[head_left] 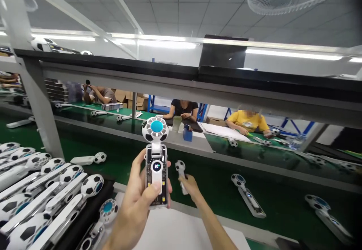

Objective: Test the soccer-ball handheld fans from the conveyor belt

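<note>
I held the fan (157,157) up before the green belt (209,182), my left hand (134,201) clamped round its body.
I judged this a check of its display (157,166), lit at 20; the next move seemed to call for steady grips, as my right hand (190,187) was closed on a second fan (180,170). Paper (178,227) lay below, rows of fans (63,186) crowded the left, loose fans (250,199) lay rightward, and the post (48,114) and shelf (127,66) could block reaching.
</note>
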The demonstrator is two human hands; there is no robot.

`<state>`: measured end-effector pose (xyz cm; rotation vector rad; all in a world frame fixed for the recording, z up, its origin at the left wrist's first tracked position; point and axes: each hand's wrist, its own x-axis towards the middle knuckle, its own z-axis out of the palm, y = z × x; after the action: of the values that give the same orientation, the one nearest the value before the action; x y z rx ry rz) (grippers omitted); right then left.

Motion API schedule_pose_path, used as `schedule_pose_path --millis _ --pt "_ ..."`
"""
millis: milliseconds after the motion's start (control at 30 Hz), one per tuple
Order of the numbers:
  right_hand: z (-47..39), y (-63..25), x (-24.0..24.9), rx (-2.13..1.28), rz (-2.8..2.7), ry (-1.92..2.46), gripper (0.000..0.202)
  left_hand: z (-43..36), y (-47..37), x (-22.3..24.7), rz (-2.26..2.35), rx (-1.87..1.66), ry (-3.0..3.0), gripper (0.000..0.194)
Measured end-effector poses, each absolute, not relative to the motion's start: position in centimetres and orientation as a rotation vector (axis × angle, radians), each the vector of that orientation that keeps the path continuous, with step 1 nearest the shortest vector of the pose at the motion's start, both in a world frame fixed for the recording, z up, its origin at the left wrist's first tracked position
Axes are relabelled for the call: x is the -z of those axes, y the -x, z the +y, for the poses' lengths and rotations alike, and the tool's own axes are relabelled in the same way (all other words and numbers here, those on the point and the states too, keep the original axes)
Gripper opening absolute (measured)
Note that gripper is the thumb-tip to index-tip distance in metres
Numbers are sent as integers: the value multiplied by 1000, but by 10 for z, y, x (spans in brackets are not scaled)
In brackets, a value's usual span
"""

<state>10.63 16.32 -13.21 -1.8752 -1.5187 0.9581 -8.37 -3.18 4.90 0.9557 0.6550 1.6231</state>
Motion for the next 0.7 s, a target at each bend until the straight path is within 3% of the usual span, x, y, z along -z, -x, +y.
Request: schedule_pose_path --millis 200,333,500,700 --pt "134 -142 102 -1378 -1212 1479 31 -30 72 -42 593 -1574 -948 63" --pt "103 -149 59 -1474 -1157 1187 19 -25 62 -39 547 -1556 -931 61" --pt "67 -150 12 -1526 -1099 964 42 -19 52 -30 485 -1506 -928 58" --pt "33 -154 -17 -1572 -1151 837 43 -12 47 -23 523 -1427 -885 16"
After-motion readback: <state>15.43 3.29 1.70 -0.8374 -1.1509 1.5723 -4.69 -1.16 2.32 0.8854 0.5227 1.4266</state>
